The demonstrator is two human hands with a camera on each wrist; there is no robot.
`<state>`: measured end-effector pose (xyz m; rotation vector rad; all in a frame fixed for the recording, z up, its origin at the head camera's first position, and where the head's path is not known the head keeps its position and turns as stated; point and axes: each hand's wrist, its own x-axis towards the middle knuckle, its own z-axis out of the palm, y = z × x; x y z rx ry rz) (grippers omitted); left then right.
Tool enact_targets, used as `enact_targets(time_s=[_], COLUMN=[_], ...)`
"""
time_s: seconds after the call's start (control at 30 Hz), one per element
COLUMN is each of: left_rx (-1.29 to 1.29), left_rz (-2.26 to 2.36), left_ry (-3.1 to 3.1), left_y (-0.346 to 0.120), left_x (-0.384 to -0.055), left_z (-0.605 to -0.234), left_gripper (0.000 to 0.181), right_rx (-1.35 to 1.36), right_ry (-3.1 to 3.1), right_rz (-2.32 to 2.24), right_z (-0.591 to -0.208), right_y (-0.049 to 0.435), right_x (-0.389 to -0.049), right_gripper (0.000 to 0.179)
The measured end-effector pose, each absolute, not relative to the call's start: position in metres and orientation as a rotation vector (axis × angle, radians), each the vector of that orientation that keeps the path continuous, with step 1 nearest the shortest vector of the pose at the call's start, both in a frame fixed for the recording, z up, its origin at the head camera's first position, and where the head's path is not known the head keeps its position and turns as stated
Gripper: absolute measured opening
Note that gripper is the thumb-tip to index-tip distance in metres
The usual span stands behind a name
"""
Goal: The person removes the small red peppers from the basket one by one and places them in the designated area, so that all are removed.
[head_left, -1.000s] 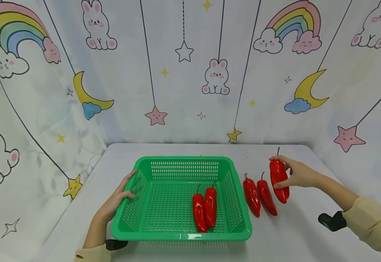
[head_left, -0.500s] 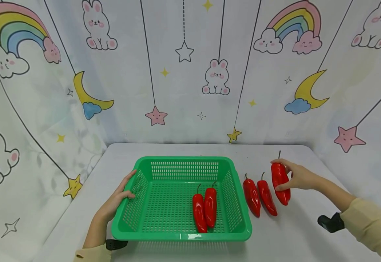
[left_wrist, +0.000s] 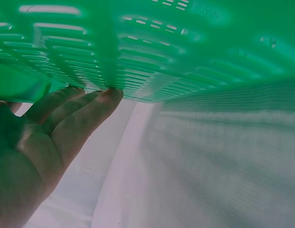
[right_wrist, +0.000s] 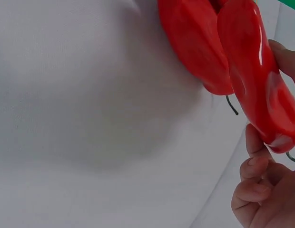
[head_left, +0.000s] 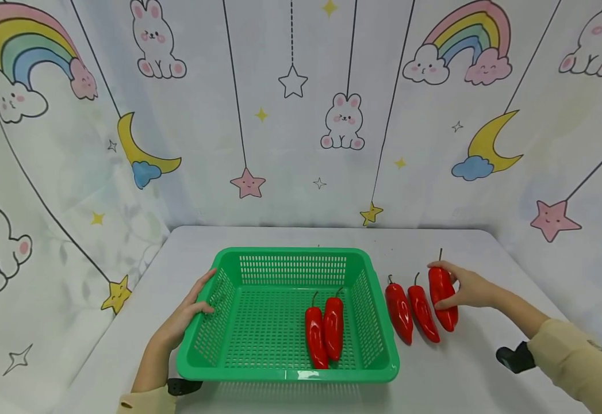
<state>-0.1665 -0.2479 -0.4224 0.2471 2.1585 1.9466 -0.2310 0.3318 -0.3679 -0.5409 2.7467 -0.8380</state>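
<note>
My right hand (head_left: 470, 287) pinches a glossy red chili pepper (head_left: 440, 290), its stem pointing away from me. In the right wrist view that pepper (right_wrist: 252, 71) lies between thumb and fingers, close beside another red pepper (right_wrist: 195, 42). Just left of it in the head view lie two more red peppers, one nearer (head_left: 423, 313) and one beside the basket (head_left: 398, 313). My left hand (head_left: 179, 322) holds the left rim of a green plastic basket (head_left: 287, 375), thumb over the rim. The left wrist view shows its fingers (left_wrist: 85, 123) against the slotted outer wall.
Two red peppers (head_left: 315, 336) (head_left: 333, 328) lie side by side in the basket's right part. The basket stands on a white table (head_left: 466, 379). Behind it hangs a pale cloth (head_left: 301, 132) printed with rabbits, stars and rainbows.
My right hand has moved down and towards me with the pepper, closer to the two on the table. The left hand and the basket have stayed in place.
</note>
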Motion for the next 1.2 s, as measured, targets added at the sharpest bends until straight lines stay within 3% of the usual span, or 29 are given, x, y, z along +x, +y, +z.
enact_targets(time_s=[0.47, 1.2], left_rx=[0.237, 0.249], left_rz=[1.940, 1.948], left_ry=[2.168, 2.162], left_y=[-0.248, -0.249], left_x=[-0.166, -0.168], left_z=[-0.423, -0.423], left_gripper=[0.080, 0.080], right_rx=[-0.436, -0.367], right_ry=[2.670, 2.628], right_rz=[-0.800, -0.694], right_z=[-0.398, -0.412], right_y=[0.337, 0.329], right_x=[-0.240, -0.241], right_gripper=[0.090, 0.090])
